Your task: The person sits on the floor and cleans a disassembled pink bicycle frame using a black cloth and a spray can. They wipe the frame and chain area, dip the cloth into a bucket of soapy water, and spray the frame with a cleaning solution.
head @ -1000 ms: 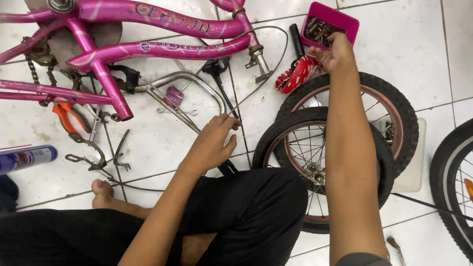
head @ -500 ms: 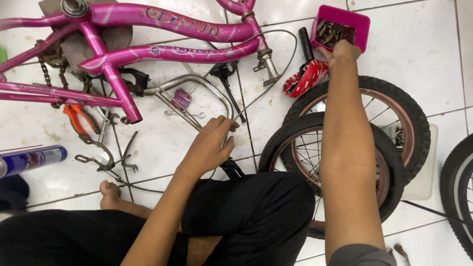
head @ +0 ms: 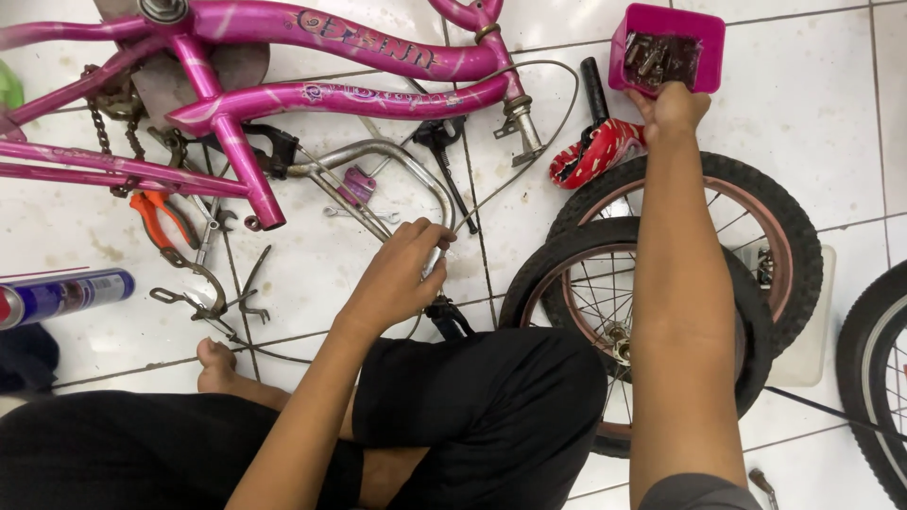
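1. Reaching further now, the right hand (head: 673,109) has come right up to the small magenta plastic box (head: 667,49), which was a touch ahead of it a moment ago.
2. That box sits on the white floor tiles (head: 812,113) at the top right, square, open-topped, filled with dull, rusty metal bolts and fittings.
3. Right-hand fingers curl at the near rim; whether they pinch anything, I cannot tell.
4. Left hand (head: 402,274) stays put, fingers closed around the bent grey metal tube (head: 392,151) at its lower end.
5. Just behind that, the pink steel bicycle frame (head: 350,57) lies flat.
6. Under the right forearm, two small black-tyred wheels (head: 756,217) overlap each other.
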